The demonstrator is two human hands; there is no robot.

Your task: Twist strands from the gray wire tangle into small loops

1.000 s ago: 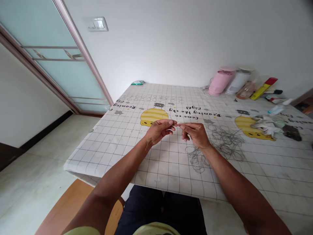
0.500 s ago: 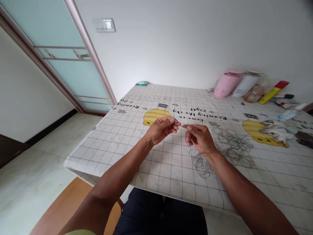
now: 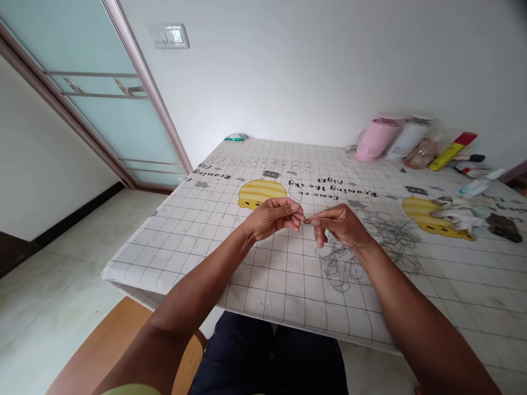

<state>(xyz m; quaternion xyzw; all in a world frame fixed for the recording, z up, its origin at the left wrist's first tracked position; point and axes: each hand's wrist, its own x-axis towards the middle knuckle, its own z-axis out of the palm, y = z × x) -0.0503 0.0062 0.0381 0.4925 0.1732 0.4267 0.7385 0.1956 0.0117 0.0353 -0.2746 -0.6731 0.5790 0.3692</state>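
My left hand [image 3: 274, 218] and my right hand [image 3: 340, 225] are raised over a grid-printed tablecloth [image 3: 272, 285], their fingertips meeting in the middle. Each thumb and forefinger appears to pinch a thin dark strand [image 3: 303, 218], which is too fine to make out clearly. A tangled pile of thin dark loops [image 3: 370, 252] lies just below and to the right of my right hand. A neat row of similar loops [image 3: 255, 163] runs along the table's far edge.
Near the far right corner stand a pink container [image 3: 376, 140], a white container [image 3: 407, 138] and a yellow-and-red tube [image 3: 453, 151]. Crumpled cloth [image 3: 461, 215] lies to the right. The table's near and left edges drop to a tiled floor [image 3: 53, 285].
My hands have come together, closing the small gap between my fingertips. The view has shifted slightly.
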